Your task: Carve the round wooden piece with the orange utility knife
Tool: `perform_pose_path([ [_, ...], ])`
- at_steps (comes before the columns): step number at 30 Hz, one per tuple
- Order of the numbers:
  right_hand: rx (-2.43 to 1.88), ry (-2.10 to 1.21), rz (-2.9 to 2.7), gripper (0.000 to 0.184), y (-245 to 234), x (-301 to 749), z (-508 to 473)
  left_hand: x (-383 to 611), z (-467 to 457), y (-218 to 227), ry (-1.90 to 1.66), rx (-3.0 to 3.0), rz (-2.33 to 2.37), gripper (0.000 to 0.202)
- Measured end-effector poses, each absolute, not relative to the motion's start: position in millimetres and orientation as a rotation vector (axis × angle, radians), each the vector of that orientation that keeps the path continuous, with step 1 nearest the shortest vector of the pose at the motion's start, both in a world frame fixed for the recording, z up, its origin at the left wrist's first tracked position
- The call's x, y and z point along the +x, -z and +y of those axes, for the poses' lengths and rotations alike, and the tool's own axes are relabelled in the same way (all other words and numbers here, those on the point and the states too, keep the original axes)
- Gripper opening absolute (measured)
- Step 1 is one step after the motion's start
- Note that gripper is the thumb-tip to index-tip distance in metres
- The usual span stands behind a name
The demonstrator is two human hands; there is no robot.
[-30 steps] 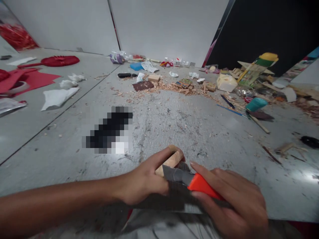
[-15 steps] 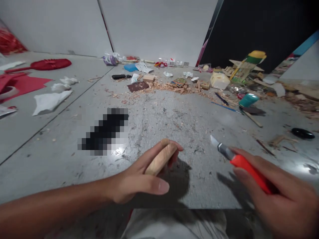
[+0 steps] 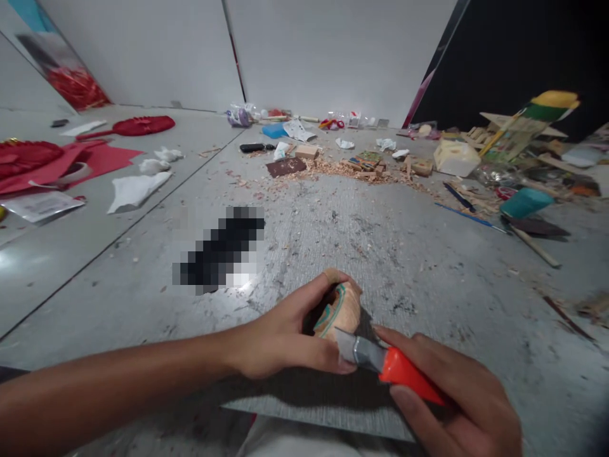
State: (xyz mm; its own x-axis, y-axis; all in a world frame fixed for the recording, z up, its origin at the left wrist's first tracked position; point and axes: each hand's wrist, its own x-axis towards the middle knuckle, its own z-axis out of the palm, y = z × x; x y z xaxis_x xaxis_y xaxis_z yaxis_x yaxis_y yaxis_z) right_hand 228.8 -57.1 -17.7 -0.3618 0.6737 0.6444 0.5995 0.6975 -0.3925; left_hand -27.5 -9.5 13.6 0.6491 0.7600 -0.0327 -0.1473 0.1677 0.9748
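My left hand (image 3: 295, 336) grips a small rounded piece of wood (image 3: 352, 309), its thumb along the near side and its fingers curled over the far side. Green lines mark the face of the wood. A band like a bandage shows on one finger. In my right hand (image 3: 457, 387) is a utility knife (image 3: 412, 374) with an orange-red handle and a grey metal collar. The knife's blade lies against the near edge of the wood, close to my left thumb. Both hands are above the front edge of the grey table (image 3: 304, 241).
A blurred-out dark object (image 3: 223, 247) lies to the left. Wood shavings (image 3: 342, 168) and wood blocks are strewn at the back. On the right are a teal object (image 3: 527, 203), a blue pen-like tool (image 3: 469, 217) and a clear bottle. Red fabric (image 3: 102, 162) and white tissue (image 3: 137, 190) lie left.
My right hand has brought the knife leftward to the wood. My left hand has turned the wood so its marked face shows. The view has swung to the left.
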Motion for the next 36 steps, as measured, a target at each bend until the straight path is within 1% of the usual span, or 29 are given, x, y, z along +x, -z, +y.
perform_pose_path([
  [2,-0.946,-0.108,-2.074,0.03,16,227,-56,-28,-11,-14,-0.686,1.285,0.641,0.054],
  [5,-0.954,-0.156,-2.072,0.032,16,222,-55,-29,-14,-14,-0.668,1.355,0.712,0.07],
  [7,-0.931,-0.219,-2.069,0.035,17,220,-55,-29,-15,-12,-0.685,1.38,0.733,0.075],
  [8,-0.911,-0.235,-2.066,0.037,18,219,-55,-29,-15,-11,-0.701,1.39,0.752,0.075],
  [10,-0.888,-0.227,-2.047,0.044,20,219,-55,-28,-17,-11,-0.739,1.414,0.83,0.066],
  [13,-0.989,-0.213,-1.978,0.052,25,220,-58,-25,-21,-14,-0.796,1.503,0.964,0.055],
  [15,-1.062,-0.199,-1.894,0.051,27,222,-61,-25,-24,-16,-0.792,1.544,0.967,0.054],
  [19,-1.029,-0.157,-1.923,0.041,27,223,-67,-27,-23,-18,-0.732,1.424,0.825,0.059],
  [23,-1.012,-0.233,-1.976,0.036,26,222,-68,-28,-17,-14,-0.732,1.371,0.715,0.056],
  [27,-1.07,-0.264,-1.939,0.036,28,225,-69,-28,-14,-12,-0.737,1.311,0.729,0.07],
  [30,-1.061,-0.264,-1.948,0.036,31,227,-69,-29,-10,-15,-0.721,1.371,0.792,0.078],
  [32,-1.05,-0.272,-1.95,0.036,32,227,-69,-31,-4,-17,-0.69,1.475,0.828,0.074],
  [35,-1.09,-0.285,-1.918,0.036,35,228,-70,-35,5,-19,-0.639,1.682,0.81,0.054],
  [36,-1.104,-0.291,-1.915,0.036,37,229,-70,-37,7,-19,-0.631,1.742,0.799,0.05],
])
